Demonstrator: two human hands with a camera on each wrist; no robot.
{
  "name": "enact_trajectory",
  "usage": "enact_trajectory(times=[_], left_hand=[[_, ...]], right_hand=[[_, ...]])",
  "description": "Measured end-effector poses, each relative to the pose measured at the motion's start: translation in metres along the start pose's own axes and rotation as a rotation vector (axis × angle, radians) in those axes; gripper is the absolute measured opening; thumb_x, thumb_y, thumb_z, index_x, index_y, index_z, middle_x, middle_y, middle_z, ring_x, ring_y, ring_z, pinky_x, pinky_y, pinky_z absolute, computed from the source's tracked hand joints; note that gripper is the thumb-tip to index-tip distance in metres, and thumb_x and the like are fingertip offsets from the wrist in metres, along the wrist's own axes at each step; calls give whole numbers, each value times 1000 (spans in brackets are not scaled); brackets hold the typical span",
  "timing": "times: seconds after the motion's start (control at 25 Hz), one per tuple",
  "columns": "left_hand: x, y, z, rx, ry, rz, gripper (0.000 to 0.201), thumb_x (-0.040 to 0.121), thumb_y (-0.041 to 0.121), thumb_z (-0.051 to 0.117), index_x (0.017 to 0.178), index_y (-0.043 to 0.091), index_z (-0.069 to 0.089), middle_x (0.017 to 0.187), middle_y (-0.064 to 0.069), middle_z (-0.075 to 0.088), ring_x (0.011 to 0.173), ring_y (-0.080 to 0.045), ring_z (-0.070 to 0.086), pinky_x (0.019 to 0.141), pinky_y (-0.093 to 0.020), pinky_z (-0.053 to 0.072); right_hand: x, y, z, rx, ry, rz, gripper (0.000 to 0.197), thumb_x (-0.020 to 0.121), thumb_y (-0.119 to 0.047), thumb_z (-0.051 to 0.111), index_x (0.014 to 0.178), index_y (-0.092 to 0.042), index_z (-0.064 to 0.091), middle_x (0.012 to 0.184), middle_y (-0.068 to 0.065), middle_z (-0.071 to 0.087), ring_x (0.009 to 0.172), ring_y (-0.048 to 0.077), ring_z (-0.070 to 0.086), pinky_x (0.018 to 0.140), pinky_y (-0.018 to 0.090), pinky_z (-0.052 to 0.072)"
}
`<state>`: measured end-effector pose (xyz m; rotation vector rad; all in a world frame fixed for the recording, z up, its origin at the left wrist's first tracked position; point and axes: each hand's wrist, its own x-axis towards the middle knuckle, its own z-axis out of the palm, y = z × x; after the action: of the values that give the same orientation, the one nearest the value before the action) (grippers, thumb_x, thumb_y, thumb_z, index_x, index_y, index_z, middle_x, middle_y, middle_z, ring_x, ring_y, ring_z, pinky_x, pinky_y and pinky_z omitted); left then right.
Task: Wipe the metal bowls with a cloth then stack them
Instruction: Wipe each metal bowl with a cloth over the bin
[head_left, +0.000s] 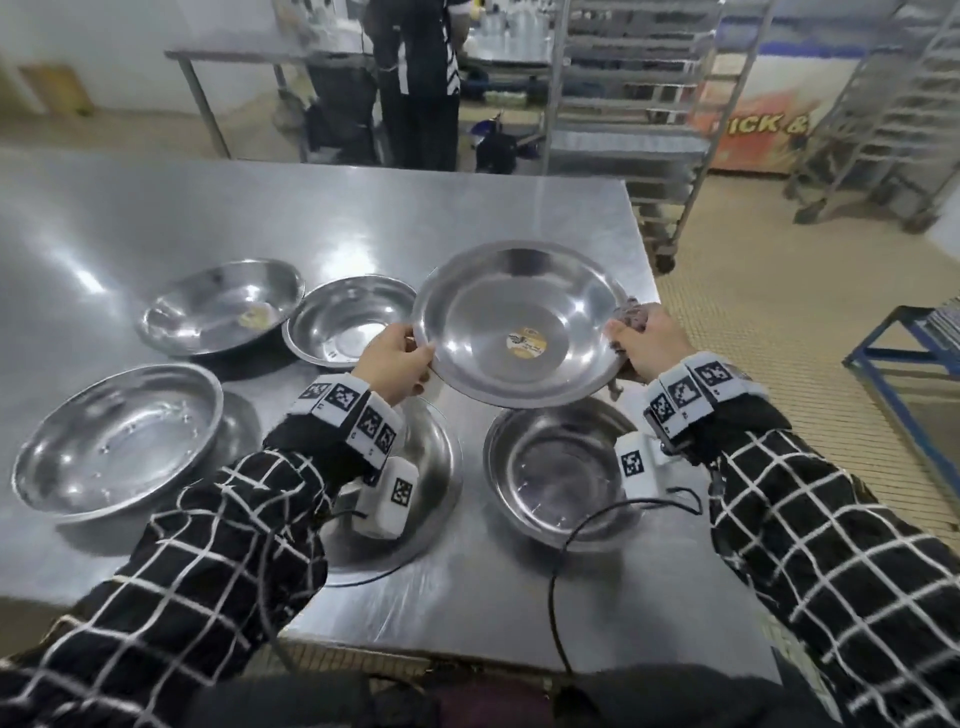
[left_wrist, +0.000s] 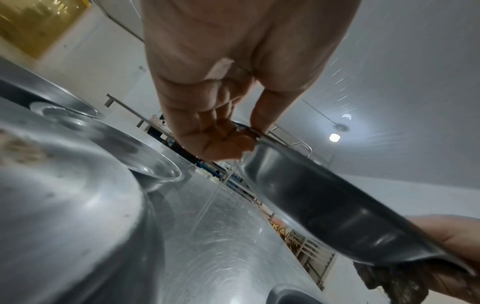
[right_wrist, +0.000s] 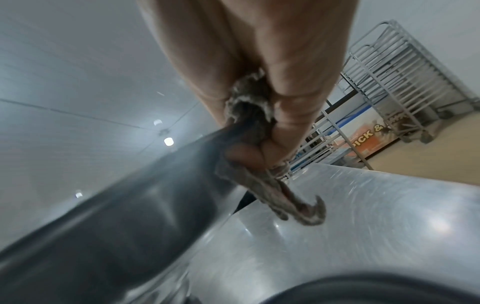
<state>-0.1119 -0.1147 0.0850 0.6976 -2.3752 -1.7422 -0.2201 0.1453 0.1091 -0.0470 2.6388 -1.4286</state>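
Note:
A wide metal bowl (head_left: 519, 322) with a round sticker inside is held above the table, tilted toward me. My left hand (head_left: 397, 358) pinches its left rim, thumb on top (left_wrist: 262, 119). My right hand (head_left: 644, 343) grips the right rim together with a grey-brown cloth (head_left: 631, 314), which hangs below the fingers (right_wrist: 262, 185). The bowl's dark underside (left_wrist: 324, 207) fills the wrist views (right_wrist: 124, 205). Several other metal bowls sit on the table: far left (head_left: 223, 306), far middle (head_left: 348, 319), near left (head_left: 117, 441), under my left wrist (head_left: 431, 462), near right (head_left: 556, 478).
The steel table (head_left: 311, 218) ends just right of the held bowl, with tiled floor beyond. Metal tray racks (head_left: 628, 119) stand behind the table's far right corner. A person (head_left: 415, 78) stands at another steel table at the back. A blue frame (head_left: 904, 353) is at right.

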Motion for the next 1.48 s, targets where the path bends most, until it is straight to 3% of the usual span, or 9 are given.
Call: enact_trajectory(times=[0.12,0.44,0.56,0.68,0.8,1.0,1.16,1.32,1.48], left_hand=[[32,2,12,50,-7,-85,8,94,10,54,101,9,57,78,-9,58,63,-18,54,54,-26,46],[85,-4,43,251,-97,-288,4,91,4,56,93,1,57,73,-11,56,68,-24,55,76,-39,55],[92,-12,52,296,-80,-324,11,91,6,57,82,0,56,70,-10,54,71,-26,54,72,-38,52],[96,-21,57,338,-72,-371,15,90,8,59,94,-7,60,81,-15,60,75,-25,57,82,-40,55],[100,-25,60,333,-40,-400,13,87,8,62,93,-4,61,81,-14,62,75,-24,58,83,-39,55],[100,-24,63,359,-24,-404,11,86,5,62,78,-1,58,65,-10,54,64,-23,52,65,-32,47],[93,-22,63,315,-22,-388,17,82,2,63,98,-5,63,74,-15,61,64,-25,56,67,-35,53],[67,-8,57,226,13,-371,20,83,8,64,100,10,54,86,-12,61,74,-27,59,82,-47,57],[28,-2,23,314,122,-267,65,89,22,60,144,14,26,105,-9,59,94,-26,60,82,-38,49]], right_hand=[[37,-3,4,-55,-33,18,33,90,-25,61,118,-10,52,104,10,62,93,29,64,85,48,54],[114,-3,22,-388,-222,5,17,92,-17,57,104,-5,60,95,14,65,82,26,65,75,33,56],[133,6,31,-473,-302,-13,11,92,-19,57,94,-9,59,90,11,62,76,22,62,67,28,53],[144,14,37,-428,-347,9,12,91,-18,59,80,-16,55,83,5,61,74,19,61,71,30,54],[150,19,41,-344,-360,30,3,91,-15,60,91,-12,60,86,4,62,84,23,63,84,37,53],[155,30,42,-337,-376,27,16,91,-18,60,105,-9,61,99,8,64,90,24,62,89,40,53],[151,29,31,-416,-289,-47,25,93,-20,58,116,-11,60,109,8,64,85,20,57,77,26,49],[130,11,26,-343,-120,-147,37,93,-18,57,129,-10,54,117,15,60,93,26,61,68,17,44],[87,-20,48,-180,-158,-297,29,96,-23,52,123,-14,55,110,4,60,98,20,58,78,16,45]])
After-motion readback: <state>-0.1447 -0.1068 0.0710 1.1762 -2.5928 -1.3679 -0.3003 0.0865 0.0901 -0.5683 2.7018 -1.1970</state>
